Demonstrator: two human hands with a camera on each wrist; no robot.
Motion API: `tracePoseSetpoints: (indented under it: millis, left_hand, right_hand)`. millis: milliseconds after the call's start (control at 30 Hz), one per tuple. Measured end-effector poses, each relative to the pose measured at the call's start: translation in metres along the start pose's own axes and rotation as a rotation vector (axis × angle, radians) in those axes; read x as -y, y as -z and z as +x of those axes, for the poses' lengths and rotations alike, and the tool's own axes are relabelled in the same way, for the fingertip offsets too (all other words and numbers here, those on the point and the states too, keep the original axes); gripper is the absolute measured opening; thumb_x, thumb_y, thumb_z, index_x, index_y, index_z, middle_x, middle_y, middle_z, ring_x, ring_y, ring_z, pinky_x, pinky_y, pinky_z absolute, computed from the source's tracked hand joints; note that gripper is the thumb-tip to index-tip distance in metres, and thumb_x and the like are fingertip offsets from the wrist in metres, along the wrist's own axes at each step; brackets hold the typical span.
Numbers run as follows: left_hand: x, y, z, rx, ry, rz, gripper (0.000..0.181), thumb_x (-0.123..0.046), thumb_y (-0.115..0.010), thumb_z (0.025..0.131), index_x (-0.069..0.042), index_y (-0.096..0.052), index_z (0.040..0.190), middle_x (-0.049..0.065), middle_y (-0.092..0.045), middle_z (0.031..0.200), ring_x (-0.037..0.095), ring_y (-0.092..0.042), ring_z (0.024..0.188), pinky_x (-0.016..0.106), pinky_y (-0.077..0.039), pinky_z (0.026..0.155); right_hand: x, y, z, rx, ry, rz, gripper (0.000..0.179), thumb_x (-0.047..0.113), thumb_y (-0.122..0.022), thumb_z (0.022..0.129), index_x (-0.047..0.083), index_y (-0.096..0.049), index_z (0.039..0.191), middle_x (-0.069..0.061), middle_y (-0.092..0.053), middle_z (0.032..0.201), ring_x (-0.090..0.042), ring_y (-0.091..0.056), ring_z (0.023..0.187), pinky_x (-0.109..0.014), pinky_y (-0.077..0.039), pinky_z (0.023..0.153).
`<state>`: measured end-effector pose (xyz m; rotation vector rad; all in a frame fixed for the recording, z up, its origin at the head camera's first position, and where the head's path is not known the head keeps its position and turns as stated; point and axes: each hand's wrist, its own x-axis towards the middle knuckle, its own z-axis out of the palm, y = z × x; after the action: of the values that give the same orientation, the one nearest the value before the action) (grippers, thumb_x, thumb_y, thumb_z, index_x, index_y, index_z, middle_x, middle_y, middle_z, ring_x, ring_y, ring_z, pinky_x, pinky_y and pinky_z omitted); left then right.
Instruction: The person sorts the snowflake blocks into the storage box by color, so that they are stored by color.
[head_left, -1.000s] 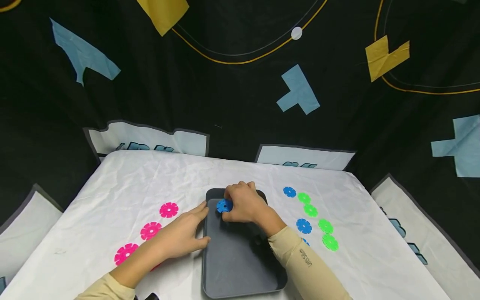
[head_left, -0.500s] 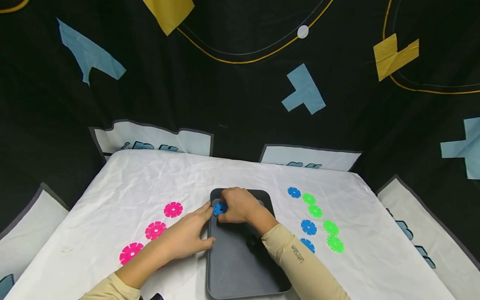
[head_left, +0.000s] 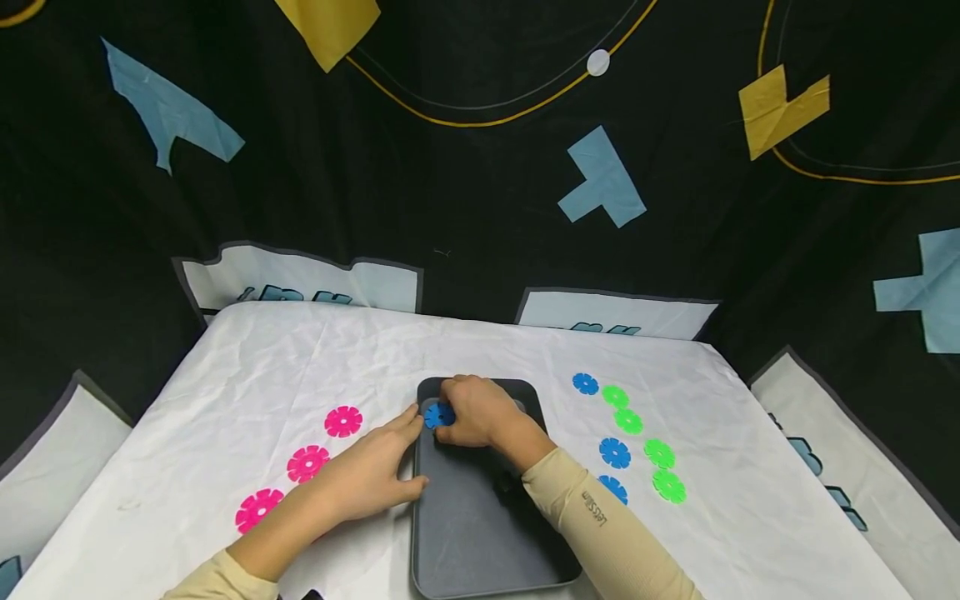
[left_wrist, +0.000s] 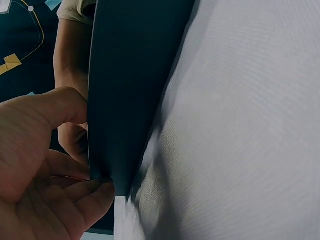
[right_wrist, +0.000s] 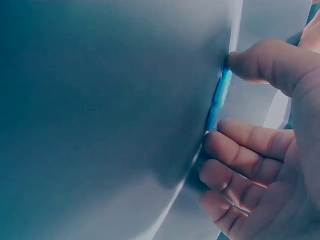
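Note:
At the far left corner inside the dark grey tray [head_left: 480,533], a blue notched plastic disc [head_left: 435,416] lies between the thumb and fingers of my right hand [head_left: 480,412]. The right wrist view shows that blue disc [right_wrist: 217,102] edge-on, pinched from both ends against the tray's surface. My left hand [head_left: 371,475] rests along the tray's left side, fingers extended to the rim and thumb apart. In the left wrist view, its fingertips [left_wrist: 102,192] touch the tray wall [left_wrist: 130,75] near the corner.
Several pink notched discs [head_left: 308,463] lie left of the tray, one partly behind my left forearm. To the right lie green discs [head_left: 659,453] and more blue discs [head_left: 615,452]. A white cloth [head_left: 360,350] covers the table, and a black curtain [head_left: 450,208] hangs behind.
My right hand has shifted left with the blue disc, bringing it close to the tray's left wall. Over the last half second it barely moves. The left hand stays at the rim.

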<state>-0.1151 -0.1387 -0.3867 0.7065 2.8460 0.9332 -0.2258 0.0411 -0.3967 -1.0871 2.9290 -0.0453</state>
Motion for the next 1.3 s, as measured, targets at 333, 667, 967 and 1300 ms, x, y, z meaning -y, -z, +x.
tracePoseSetpoints:
  millis: [333, 667, 967, 1300]
  left_hand:
    - [0.000, -0.002, 0.000, -0.001, 0.044, 0.006, 0.082, -0.028, -0.074, 0.083, 0.009, -0.036, 0.145, 0.020, -0.025, 0.156, 0.030, -0.032, 0.140, 0.045, -0.035, 0.109]
    - [0.000, -0.002, -0.001, -0.010, 0.053, -0.007, 0.084, -0.028, -0.076, 0.082, 0.005, -0.035, 0.147, 0.018, -0.025, 0.157, 0.031, -0.032, 0.141, 0.045, -0.038, 0.106]
    - [-0.001, -0.003, 0.002, -0.019, 0.059, 0.015, 0.083, -0.029, -0.076, 0.081, 0.006, -0.037, 0.146, 0.020, -0.028, 0.156, 0.035, -0.031, 0.141, 0.047, -0.038, 0.106]
    - [0.000, -0.002, 0.002, -0.031, 0.017, 0.029, 0.080, -0.026, -0.074, 0.081, 0.009, -0.038, 0.144, 0.023, -0.029, 0.154, 0.037, -0.033, 0.139, 0.048, -0.040, 0.105]
  right_hand:
    - [-0.008, 0.009, -0.014, -0.052, -0.003, 0.002, 0.043, 0.045, -0.072, 0.077, 0.013, -0.067, 0.105, 0.005, -0.061, 0.092, -0.009, -0.054, 0.074, -0.027, -0.050, 0.067]
    - [-0.020, 0.020, -0.035, -0.129, -0.024, 0.062, 0.044, 0.042, -0.073, 0.079, 0.011, -0.067, 0.110, 0.001, -0.065, 0.098, -0.010, -0.059, 0.081, -0.028, -0.052, 0.073]
    - [-0.035, 0.034, -0.061, -0.182, -0.065, 0.135, 0.041, 0.036, -0.071, 0.081, 0.011, -0.066, 0.112, 0.001, -0.064, 0.103, -0.012, -0.060, 0.090, -0.032, -0.053, 0.080]
    - [-0.047, 0.046, -0.092, -0.244, -0.122, 0.177, 0.041, 0.037, -0.071, 0.081, 0.011, -0.066, 0.114, 0.003, -0.064, 0.106, -0.012, -0.060, 0.094, -0.032, -0.051, 0.080]
